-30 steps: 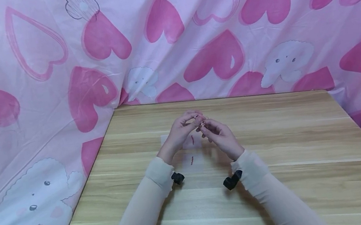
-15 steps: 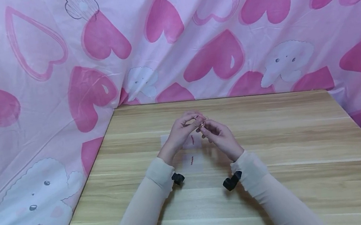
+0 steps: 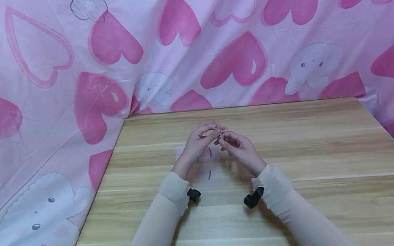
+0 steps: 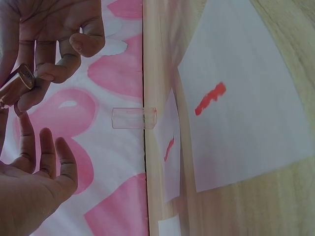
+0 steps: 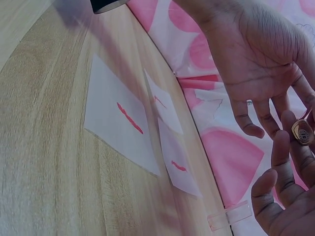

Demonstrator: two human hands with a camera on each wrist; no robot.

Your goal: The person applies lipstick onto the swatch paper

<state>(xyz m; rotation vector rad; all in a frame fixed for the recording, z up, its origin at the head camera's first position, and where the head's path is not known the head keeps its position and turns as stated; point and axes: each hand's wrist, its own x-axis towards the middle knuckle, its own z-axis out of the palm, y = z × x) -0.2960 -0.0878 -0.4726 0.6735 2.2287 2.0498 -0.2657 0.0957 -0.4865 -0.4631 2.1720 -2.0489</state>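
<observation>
Both hands meet above the middle of the table, their fingertips around a small shiny gold lipstick tube (image 3: pixel 221 135). My left hand (image 3: pixel 195 144) grips one end with thumb and fingers. From the other side, my right hand (image 3: pixel 238 146) pinches the tube. In the left wrist view, the rounded end of the lipstick tube (image 4: pixel 25 77) shows between the fingers. The right wrist view shows its gold-rimmed base (image 5: pixel 302 132) with a small label. Fingers hide most of the rest of the tube.
White paper pieces (image 5: pixel 118 118) with red streaks (image 4: pixel 210 98) lie on the wooden table (image 3: pixel 321 164) beneath the hands. A clear, cap-like tube (image 4: pixel 129 118) stands behind them. A pink heart-patterned cloth (image 3: pixel 154 40) hangs along the back and left.
</observation>
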